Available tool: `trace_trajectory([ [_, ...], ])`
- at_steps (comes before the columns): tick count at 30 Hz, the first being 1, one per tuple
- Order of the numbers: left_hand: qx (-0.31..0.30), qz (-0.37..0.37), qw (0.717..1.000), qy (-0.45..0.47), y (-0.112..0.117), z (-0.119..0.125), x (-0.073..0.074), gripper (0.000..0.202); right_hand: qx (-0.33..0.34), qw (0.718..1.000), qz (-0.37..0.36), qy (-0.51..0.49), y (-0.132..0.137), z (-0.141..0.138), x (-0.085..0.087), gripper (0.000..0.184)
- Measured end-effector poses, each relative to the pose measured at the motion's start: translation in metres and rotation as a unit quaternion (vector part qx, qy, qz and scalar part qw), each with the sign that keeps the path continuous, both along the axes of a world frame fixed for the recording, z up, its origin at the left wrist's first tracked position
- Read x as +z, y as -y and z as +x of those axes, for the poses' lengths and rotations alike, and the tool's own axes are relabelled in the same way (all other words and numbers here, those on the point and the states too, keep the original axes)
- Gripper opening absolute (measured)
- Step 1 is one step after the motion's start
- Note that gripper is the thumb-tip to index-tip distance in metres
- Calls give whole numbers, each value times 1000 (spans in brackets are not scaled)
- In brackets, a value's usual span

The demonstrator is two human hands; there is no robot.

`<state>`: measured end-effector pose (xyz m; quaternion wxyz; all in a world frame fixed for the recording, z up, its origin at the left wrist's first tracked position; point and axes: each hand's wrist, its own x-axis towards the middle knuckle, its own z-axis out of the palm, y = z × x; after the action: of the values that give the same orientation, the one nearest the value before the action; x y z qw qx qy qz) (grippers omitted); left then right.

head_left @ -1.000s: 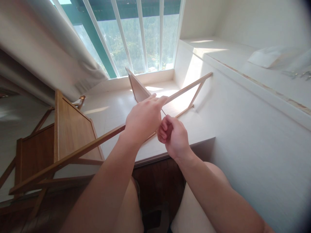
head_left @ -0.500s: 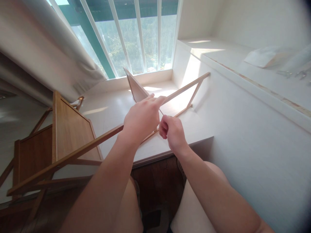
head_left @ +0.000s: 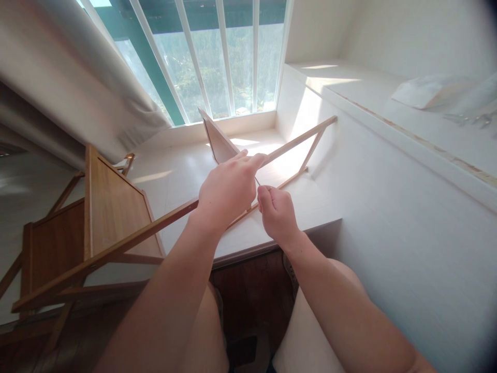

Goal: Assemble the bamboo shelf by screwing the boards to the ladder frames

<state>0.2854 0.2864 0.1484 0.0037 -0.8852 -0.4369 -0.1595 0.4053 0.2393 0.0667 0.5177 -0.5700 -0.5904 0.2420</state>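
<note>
My left hand [head_left: 228, 184] is closed over a long wooden bar [head_left: 155, 226] of a folding-style wooden shelf frame, its thumb side toward the window. The bar slants from the lower left up to the right wall. Just below and right of it, my right hand [head_left: 278, 211] makes a fist around a thin rod [head_left: 258, 181], like a hex key, which points up toward the bar under my left hand. Most of the rod, and the spot where its tip meets the wood, are hidden. A wooden panel [head_left: 219, 139] of the frame stands tilted behind my left hand.
Wooden shelf panels [head_left: 112, 207] stand at the left, joined to slanted legs. The frame rests on a white window ledge [head_left: 155, 160]. A curtain [head_left: 97, 77] hangs at the left by the barred window [head_left: 209, 62]. On the right counter lie a plastic bag [head_left: 423, 92] and small metal pieces [head_left: 468, 120].
My right fist has rolled over around the thin rod, its thumb now on top, and shifted slightly right. My left hand and the wooden frame stay in place.
</note>
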Motion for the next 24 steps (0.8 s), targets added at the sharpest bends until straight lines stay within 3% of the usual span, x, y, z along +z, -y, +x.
trace_trajectory([
  [24,-5,-1,1000,4,-1,0,0,52,12,998,32,46,0,5,5,41],
])
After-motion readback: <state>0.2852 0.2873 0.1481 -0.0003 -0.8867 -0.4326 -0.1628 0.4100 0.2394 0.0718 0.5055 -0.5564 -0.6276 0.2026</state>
